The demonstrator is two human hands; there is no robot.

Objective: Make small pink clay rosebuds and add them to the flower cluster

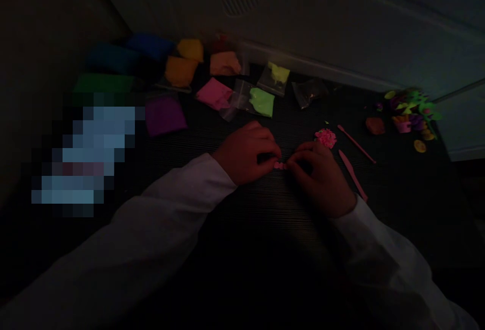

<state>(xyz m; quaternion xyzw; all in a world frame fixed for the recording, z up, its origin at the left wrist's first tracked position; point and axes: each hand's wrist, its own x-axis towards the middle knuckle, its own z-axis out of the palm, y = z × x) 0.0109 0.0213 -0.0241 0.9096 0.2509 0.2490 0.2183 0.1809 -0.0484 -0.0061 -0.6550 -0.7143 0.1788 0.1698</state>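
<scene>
Left hand (248, 153): thumb and forefinger pinch strip's left end.
Right hand (322, 176): fingertips pinch its right end.
Strip (280, 166): pink, scalloped, between hands on dark grained table (242, 208).
Flower (326, 138): pink, ruffled, beside right hand.
Tools (352, 172): pink, slender.
Bags (261, 101): clear plastic, coloured clay.

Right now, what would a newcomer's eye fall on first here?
Probably the bright pixelated patch at the left of the dark table. Next, the two hands, left and right, meeting at a small pink strip near the middle. Then the pink petalled cluster just beyond the right hand, and the colourful clay packets along the back.
</scene>
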